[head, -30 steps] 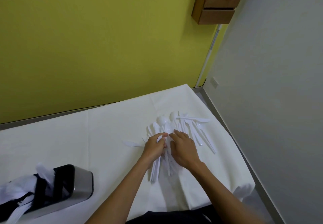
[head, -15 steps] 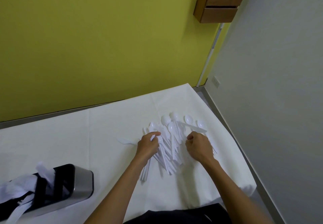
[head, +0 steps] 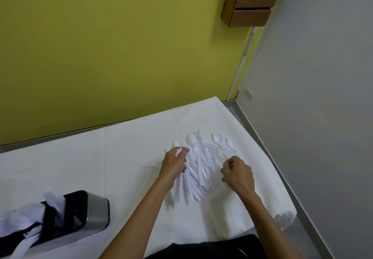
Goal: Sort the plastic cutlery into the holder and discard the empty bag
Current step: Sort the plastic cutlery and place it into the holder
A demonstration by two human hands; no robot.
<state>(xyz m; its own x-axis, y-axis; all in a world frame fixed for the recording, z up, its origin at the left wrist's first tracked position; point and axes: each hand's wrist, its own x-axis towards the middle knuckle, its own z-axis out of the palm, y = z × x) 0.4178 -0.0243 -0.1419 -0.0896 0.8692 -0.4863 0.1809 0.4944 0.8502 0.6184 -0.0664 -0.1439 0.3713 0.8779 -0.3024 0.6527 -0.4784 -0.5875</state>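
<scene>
A pile of white plastic cutlery (head: 198,163) lies fanned out on the white-covered table (head: 113,157), spoon bowls pointing away from me. My left hand (head: 174,164) is closed around a bundle of white cutlery handles at the pile's left side. My right hand (head: 237,173) rests at the pile's right edge with fingers curled; what it pinches is unclear. One lone white piece (head: 144,164) lies left of the pile. The metal and black cutlery holder (head: 80,216) stands at the lower left with white cutlery in it.
The table's right edge (head: 268,151) drops off close beside the pile, next to a grey wall. A yellow wall runs behind the table. A wooden drawer unit (head: 252,0) hangs high on the wall at the upper right.
My hands have drawn apart: the right moved to the pile's right edge, the left gathered a bundle of handles. The pile is spread wider.
</scene>
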